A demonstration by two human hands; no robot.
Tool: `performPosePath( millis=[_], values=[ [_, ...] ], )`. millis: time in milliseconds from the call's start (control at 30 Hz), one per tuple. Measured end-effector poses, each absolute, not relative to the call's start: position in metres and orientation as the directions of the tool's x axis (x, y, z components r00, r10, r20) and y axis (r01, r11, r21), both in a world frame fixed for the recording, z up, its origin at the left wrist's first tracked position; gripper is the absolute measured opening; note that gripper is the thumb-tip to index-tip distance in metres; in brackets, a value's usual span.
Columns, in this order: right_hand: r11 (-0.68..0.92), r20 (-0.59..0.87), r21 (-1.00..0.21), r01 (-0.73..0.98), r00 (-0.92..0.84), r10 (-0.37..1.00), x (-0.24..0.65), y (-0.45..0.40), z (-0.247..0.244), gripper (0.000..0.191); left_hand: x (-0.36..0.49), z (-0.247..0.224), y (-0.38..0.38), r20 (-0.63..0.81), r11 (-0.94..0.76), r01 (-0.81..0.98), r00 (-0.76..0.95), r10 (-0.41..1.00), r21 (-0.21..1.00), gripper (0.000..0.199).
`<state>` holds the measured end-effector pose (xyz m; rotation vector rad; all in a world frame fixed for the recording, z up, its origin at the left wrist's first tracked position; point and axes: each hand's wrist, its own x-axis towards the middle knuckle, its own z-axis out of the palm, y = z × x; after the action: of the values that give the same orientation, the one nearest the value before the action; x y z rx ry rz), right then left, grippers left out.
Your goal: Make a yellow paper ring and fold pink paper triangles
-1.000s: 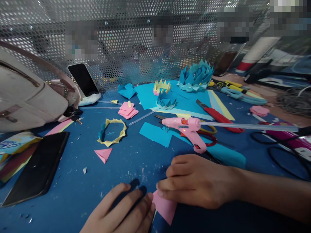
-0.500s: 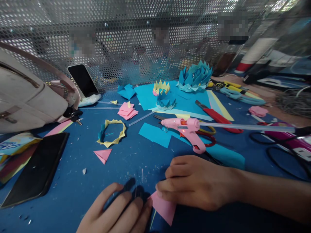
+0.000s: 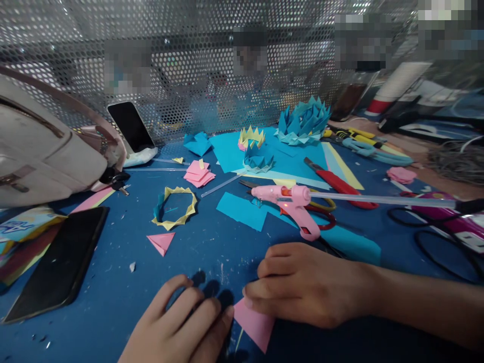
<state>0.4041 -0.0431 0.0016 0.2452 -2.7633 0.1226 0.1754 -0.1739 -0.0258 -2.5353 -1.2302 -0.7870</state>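
Note:
In the lower middle of the head view lies a small folded piece of pink paper (image 3: pixel 257 323) with a slanted edge. My right hand (image 3: pixel 302 287) comes in from the right, its fingers curled and pressed together on the paper's upper part. My left hand (image 3: pixel 185 322) rests palm down to the left, fingers somewhat apart and bent; its rightmost fingertip is at the paper's left edge. The left thumb is hidden. A folded pink triangle (image 3: pixel 162 242) and a yellow zigzag paper ring (image 3: pixel 176 207) with a blue section lie beyond my left hand.
A pink glue gun (image 3: pixel 289 194) with a long glue stick lies beyond my right hand, over scissors (image 3: pixel 328 219) and blue paper (image 3: pixel 242 209). Farther back are a pink paper stack (image 3: pixel 199 174), a blue paper flower (image 3: pixel 304 121) and a red-handled cutter (image 3: pixel 342 186). A phone (image 3: pixel 56 267) lies left.
My left hand has shifted slightly up and left, its fingertips a little farther from the pink paper. My right hand and the paper have stayed almost in place.

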Motion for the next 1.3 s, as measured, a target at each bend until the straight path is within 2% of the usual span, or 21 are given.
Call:
performPosePath(
  millis=[67, 433, 767, 1067, 1233, 1300],
  values=[
    [0.980, 0.363, -0.064, -0.189, -0.919, -0.153, 0.404, -0.044, 0.002, 0.030, 0.173, -0.024, -0.173, 0.549, -0.644, 0.763, 0.519, 0.656, 0.048, 0.042],
    [0.975, 0.373, -0.102, -0.197, -0.916, -0.147, 0.408, -0.044, 0.001, 0.028, 0.172, -0.025, -0.179, 0.581, -0.618, 0.780, 0.548, 0.601, -0.097, 0.041],
    [0.972, 0.348, -0.146, -0.182, -0.929, -0.122, 0.407, -0.047, -0.006, 0.025, 0.175, -0.025, -0.176, 0.515, -0.652, 0.756, 0.585, 0.626, -0.067, 0.035],
    [0.979, 0.395, -0.154, -0.130, -0.917, -0.060, 0.404, -0.053, -0.011, 0.037, 0.176, -0.022, -0.174, 0.536, -0.658, 0.751, 0.579, 0.615, -0.056, 0.045],
    [0.989, 0.363, -0.120, -0.089, -0.931, -0.040, 0.406, -0.054, -0.003, 0.030, 0.174, -0.022, -0.175, 0.521, -0.663, 0.747, 0.586, 0.621, -0.049, 0.045],
    [0.990, 0.344, -0.124, -0.067, -0.939, -0.020, 0.408, -0.053, 0.002, 0.032, 0.173, -0.022, -0.175, 0.509, -0.666, 0.745, 0.591, 0.625, -0.047, 0.044]
  ],
)
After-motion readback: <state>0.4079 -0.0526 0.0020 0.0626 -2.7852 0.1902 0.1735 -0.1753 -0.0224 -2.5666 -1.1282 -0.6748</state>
